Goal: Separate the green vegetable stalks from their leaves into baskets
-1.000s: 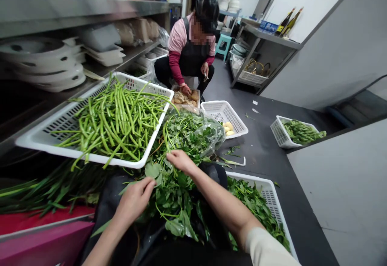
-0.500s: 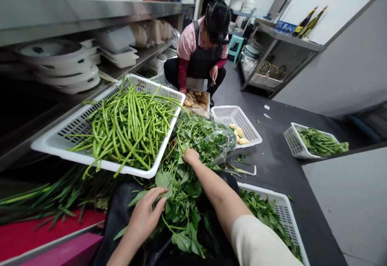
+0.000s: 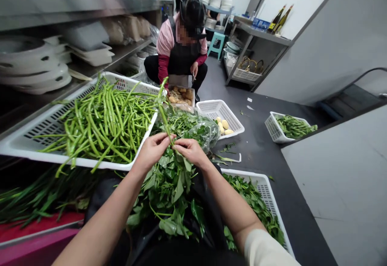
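Note:
My left hand (image 3: 153, 149) and my right hand (image 3: 192, 151) are close together, both pinching one leafy green stem (image 3: 163, 116). It stands upright between my fingers, with leaves hanging below. Under them a heap of leafy greens (image 3: 163, 185) lies over my lap, reaching back to a clear plastic bag (image 3: 208, 130) that holds more greens. Left of my hands, a white basket (image 3: 80, 162) is piled with long bare green stems (image 3: 105, 120). Right of my lap, another white basket (image 3: 267, 201) holds picked leaves (image 3: 252, 201).
A co-worker (image 3: 186, 48) squats ahead by a box of potatoes (image 3: 181, 95). Peeled potatoes (image 3: 224, 125) lie in a white basket (image 3: 238, 125). A basket of green vegetables (image 3: 294, 126) stands at right. Long green stalks (image 3: 39, 193) lie at left, below a steel shelf (image 3: 90, 9).
My right hand has drawn a stem from the heap toward me. My left hand has risen and closed from open, meeting it at the stem. The view has turned slightly right.

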`<state>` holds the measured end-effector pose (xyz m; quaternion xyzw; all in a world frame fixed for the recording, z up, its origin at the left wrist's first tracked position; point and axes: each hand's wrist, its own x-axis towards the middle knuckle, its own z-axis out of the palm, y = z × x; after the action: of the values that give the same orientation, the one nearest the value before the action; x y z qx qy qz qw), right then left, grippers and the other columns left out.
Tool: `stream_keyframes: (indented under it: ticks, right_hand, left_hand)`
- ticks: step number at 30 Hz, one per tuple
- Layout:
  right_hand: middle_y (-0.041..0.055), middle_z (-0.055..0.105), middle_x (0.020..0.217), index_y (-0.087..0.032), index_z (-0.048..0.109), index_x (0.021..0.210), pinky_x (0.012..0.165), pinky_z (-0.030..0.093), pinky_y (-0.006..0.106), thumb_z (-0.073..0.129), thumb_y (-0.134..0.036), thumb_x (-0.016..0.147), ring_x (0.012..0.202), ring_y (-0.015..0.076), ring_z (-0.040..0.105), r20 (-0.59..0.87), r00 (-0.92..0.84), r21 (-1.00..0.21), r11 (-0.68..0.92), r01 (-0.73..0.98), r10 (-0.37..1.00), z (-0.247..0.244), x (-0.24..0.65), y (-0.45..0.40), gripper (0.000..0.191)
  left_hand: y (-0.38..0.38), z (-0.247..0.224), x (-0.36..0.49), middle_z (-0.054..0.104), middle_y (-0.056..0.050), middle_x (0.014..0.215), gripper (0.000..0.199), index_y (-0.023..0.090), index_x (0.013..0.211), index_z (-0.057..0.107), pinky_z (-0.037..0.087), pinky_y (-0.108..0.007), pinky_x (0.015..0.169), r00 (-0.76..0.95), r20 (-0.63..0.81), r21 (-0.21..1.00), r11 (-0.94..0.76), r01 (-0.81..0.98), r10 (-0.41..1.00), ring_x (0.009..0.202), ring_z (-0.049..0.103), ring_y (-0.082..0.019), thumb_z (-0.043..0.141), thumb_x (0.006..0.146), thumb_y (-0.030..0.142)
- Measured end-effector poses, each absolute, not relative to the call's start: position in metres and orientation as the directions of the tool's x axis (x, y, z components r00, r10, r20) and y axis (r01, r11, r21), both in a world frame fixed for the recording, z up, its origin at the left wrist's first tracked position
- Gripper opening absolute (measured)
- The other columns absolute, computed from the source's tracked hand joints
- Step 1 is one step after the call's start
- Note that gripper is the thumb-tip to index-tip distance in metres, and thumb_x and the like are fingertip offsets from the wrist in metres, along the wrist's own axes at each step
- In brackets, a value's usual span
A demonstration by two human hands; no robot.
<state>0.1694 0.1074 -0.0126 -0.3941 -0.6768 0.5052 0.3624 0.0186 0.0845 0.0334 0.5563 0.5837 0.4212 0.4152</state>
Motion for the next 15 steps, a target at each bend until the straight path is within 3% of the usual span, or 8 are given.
stream_keyframes:
  ticks: [2,4,6,8,12,15]
  right_hand:
    - [0.0004,0.061,0.070,-0.015,0.065,0.072,0.067,0.042,0.025,0.057,-0.036,0.073,0.069,0.0134,0.054,0.051,-0.345,-0.983,0.108,0.146,0.937,-0.010,0.178,0.109,0.022]
    - [0.0020,0.062,0.075,-0.015,0.064,0.076,0.066,0.042,0.025,0.059,-0.039,0.070,0.071,0.0140,0.054,0.023,-0.151,-0.993,0.039,0.108,0.988,-0.013,0.192,0.109,0.025]
    - [0.0032,0.060,0.074,-0.015,0.062,0.073,0.062,0.041,0.025,0.056,-0.045,0.072,0.068,0.0136,0.053,0.025,0.070,-0.997,0.019,0.081,0.997,-0.015,0.209,0.101,0.031]
    - [0.0036,0.057,0.069,-0.015,0.058,0.065,0.059,0.040,0.024,0.050,-0.049,0.077,0.064,0.0127,0.050,0.062,0.161,-0.996,0.051,0.073,0.985,-0.012,0.223,0.083,0.036]
    - [0.0030,0.060,0.077,-0.017,0.059,0.071,0.058,0.041,0.024,0.059,-0.038,0.075,0.064,0.0120,0.051,0.215,0.090,-0.974,0.207,0.090,0.973,0.014,0.235,0.032,0.021]
    - [0.0018,0.060,0.073,-0.019,0.063,0.074,0.061,0.041,0.024,0.057,-0.028,0.080,0.066,0.0125,0.053,0.364,-0.027,-0.903,0.360,0.232,0.931,0.036,0.228,0.007,0.012]
  left_hand:
    - [0.091,0.040,0.029,0.054,0.003,0.053,0.024,0.015,0.068,0.066,0.038,-0.020,0.049,-0.031,-0.034,0.972,0.040,0.230,0.999,0.050,0.048,-0.010,0.055,0.070,0.036]
    - [0.095,0.044,0.033,0.041,0.006,0.044,0.022,0.014,0.064,0.063,0.030,-0.019,0.043,-0.052,-0.062,0.985,0.069,0.157,0.997,0.042,0.036,-0.007,0.055,0.071,0.033]
    - [0.099,0.045,0.032,0.037,0.008,0.043,0.020,0.013,0.063,0.061,0.026,-0.018,0.041,-0.083,-0.103,0.990,0.110,0.084,0.991,0.040,0.032,-0.006,0.056,0.070,0.032]
    - [0.103,0.045,0.030,0.039,0.008,0.044,0.020,0.013,0.061,0.058,0.025,-0.018,0.040,-0.102,-0.143,0.989,0.146,0.024,0.984,0.038,0.030,-0.005,0.059,0.068,0.032]
    - [0.103,0.040,0.033,0.039,0.008,0.043,0.024,0.016,0.054,0.049,0.024,-0.017,0.040,-0.117,-0.116,0.993,0.114,-0.024,0.986,0.038,0.031,-0.004,0.062,0.065,0.032]
    - [0.097,0.041,0.039,0.039,0.008,0.043,0.025,0.017,0.053,0.046,0.026,-0.017,0.041,-0.131,-0.053,0.998,0.058,0.036,0.990,0.039,0.033,-0.004,0.061,0.067,0.031]
